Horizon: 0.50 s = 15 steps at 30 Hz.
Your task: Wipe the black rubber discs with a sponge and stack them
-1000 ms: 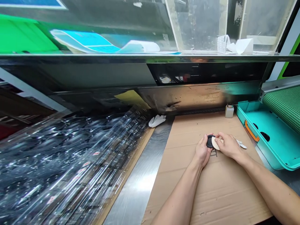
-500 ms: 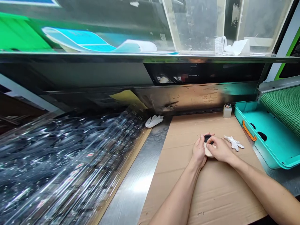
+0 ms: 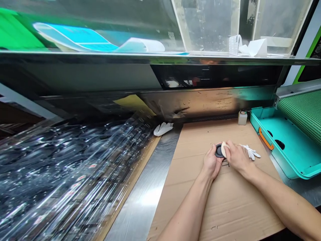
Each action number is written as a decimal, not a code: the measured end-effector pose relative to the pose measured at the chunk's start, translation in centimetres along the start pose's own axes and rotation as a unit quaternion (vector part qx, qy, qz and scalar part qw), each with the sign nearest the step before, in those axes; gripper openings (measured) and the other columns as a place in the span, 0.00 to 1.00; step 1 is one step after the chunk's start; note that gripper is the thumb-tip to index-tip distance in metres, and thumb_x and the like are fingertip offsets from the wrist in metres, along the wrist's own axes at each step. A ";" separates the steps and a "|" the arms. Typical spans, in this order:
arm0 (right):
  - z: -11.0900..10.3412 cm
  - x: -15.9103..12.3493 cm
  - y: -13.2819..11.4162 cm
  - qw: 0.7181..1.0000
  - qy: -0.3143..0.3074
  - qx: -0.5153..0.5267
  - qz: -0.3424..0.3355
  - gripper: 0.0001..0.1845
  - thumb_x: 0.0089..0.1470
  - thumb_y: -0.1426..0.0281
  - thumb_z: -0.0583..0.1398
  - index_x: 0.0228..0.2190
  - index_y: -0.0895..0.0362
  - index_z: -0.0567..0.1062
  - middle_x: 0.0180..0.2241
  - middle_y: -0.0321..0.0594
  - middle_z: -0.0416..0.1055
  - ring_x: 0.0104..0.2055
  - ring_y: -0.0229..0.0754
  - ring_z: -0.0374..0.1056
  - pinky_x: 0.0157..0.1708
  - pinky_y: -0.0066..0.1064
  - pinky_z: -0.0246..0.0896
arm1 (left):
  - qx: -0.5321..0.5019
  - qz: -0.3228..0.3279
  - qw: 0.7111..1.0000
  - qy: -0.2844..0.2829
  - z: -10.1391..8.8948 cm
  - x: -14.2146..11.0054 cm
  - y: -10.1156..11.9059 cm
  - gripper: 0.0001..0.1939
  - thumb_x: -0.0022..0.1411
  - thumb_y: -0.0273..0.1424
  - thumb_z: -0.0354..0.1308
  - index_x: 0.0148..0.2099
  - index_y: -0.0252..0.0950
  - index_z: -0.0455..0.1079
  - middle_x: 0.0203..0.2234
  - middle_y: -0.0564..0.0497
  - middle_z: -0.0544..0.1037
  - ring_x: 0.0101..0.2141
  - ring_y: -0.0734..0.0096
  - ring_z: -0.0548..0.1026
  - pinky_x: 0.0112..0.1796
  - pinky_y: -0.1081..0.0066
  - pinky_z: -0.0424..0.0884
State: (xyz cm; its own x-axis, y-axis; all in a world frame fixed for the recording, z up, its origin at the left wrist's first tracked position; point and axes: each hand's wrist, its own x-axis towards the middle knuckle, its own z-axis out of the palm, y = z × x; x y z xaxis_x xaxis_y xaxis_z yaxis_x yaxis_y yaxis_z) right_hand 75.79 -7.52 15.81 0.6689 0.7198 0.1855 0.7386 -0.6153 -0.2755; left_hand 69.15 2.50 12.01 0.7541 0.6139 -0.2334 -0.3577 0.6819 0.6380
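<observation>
Metal worktop, with clear plastic packaging heaped on the left, contents unclear, well apart from the work. Cardboard sheet lies under both arms. Teal tray at right, dark round pieces inside. Hands close together above the cardboard: left hand clamped on the edge of a dark disc, right hand pinching a pale pad. White glove just beside the right hand, likeliest snag; small bottle farther back, out of the way. Disc: best steadied by its rim, thumb off the inner face. Pad: tilted at disc's right edge; should go gently, edges lined up, no fingertip trapped between.
</observation>
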 end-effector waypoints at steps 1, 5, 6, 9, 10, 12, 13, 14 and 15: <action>0.1 0.1 0.0 1.000 -0.007 -0.014 -0.003 0.15 0.69 0.60 0.48 0.47 0.50 0.71 0.38 0.41 0.79 0.36 0.47 0.74 0.32 0.31 0.51 | 0.001 -0.002 1.000 0.003 0.1 -0.1 0.0 0.15 0.72 0.33 0.51 0.42 0.29 0.76 0.35 0.43 0.82 0.35 0.68 0.80 0.46 0.63 0.76; -0.2 1.5 1.5 0.998 0.023 -0.009 0.065 0.15 0.69 0.61 0.48 0.49 0.50 0.70 0.40 0.42 0.79 0.36 0.47 0.74 0.32 0.31 0.50 | 0.018 0.005 1.000 -0.007 0.5 -0.5 0.2 0.13 0.71 0.33 0.53 0.42 0.29 0.74 0.37 0.41 0.82 0.38 0.64 0.81 0.45 0.60 0.77; -0.3 1.9 2.0 0.996 0.039 0.005 0.079 0.15 0.69 0.61 0.48 0.49 0.50 0.70 0.40 0.42 0.79 0.36 0.47 0.73 0.32 0.31 0.50 | 0.023 0.004 1.000 -0.009 0.6 -0.6 0.2 0.13 0.71 0.34 0.53 0.43 0.29 0.74 0.38 0.40 0.82 0.39 0.62 0.81 0.44 0.59 0.77; -0.7 2.2 3.3 0.993 0.075 0.047 0.080 0.16 0.69 0.60 0.49 0.50 0.51 0.70 0.40 0.41 0.79 0.36 0.45 0.73 0.31 0.30 0.50 | 0.029 -0.002 1.000 -0.004 0.7 -0.7 0.3 0.14 0.72 0.35 0.50 0.44 0.29 0.72 0.41 0.37 0.82 0.40 0.60 0.81 0.42 0.58 0.78; -0.7 2.2 3.6 0.992 0.082 0.056 0.076 0.16 0.69 0.60 0.49 0.50 0.51 0.71 0.39 0.41 0.79 0.36 0.45 0.73 0.31 0.30 0.50 | 0.029 -0.003 1.000 0.000 0.7 -0.7 0.3 0.14 0.73 0.35 0.49 0.44 0.29 0.71 0.41 0.37 0.82 0.40 0.60 0.82 0.42 0.59 0.78; -0.9 1.9 4.1 0.990 0.095 0.074 0.071 0.16 0.68 0.60 0.50 0.49 0.51 0.71 0.40 0.41 0.79 0.37 0.46 0.73 0.32 0.30 0.51 | 0.027 -0.002 1.000 0.005 0.6 -0.6 0.4 0.14 0.73 0.35 0.48 0.44 0.30 0.71 0.41 0.36 0.81 0.40 0.60 0.82 0.41 0.60 0.78; -1.0 1.7 4.3 0.989 0.100 0.081 0.072 0.16 0.68 0.60 0.50 0.49 0.52 0.71 0.41 0.41 0.79 0.37 0.46 0.73 0.32 0.31 0.51 | 0.025 -0.002 1.000 0.008 0.6 -0.5 0.4 0.14 0.73 0.35 0.48 0.44 0.30 0.70 0.42 0.36 0.81 0.40 0.60 0.82 0.41 0.60 0.78; -1.2 1.7 4.4 0.988 0.105 0.087 0.074 0.16 0.68 0.60 0.50 0.49 0.52 0.71 0.42 0.42 0.79 0.38 0.46 0.73 0.33 0.31 0.52 | 0.022 -0.003 1.000 0.012 0.6 -0.5 0.5 0.14 0.73 0.35 0.48 0.45 0.30 0.70 0.42 0.35 0.81 0.41 0.59 0.82 0.41 0.60 0.78; -1.3 1.6 4.5 0.987 0.108 0.090 0.078 0.16 0.68 0.60 0.50 0.49 0.53 0.72 0.43 0.42 0.79 0.38 0.46 0.73 0.33 0.31 0.52 | 0.015 -0.008 1.000 0.016 0.6 -0.6 0.6 0.14 0.73 0.35 0.48 0.45 0.30 0.70 0.43 0.35 0.81 0.42 0.59 0.81 0.42 0.60 0.77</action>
State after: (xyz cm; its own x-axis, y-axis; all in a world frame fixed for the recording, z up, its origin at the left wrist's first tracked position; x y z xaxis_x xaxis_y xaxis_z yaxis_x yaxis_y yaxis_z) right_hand 80.33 -9.56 16.06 0.7901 0.5237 0.3184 0.6111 -0.6324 -0.4761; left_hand 68.83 2.35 12.94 0.7416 0.6161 -0.2655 -0.3292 0.6791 0.6561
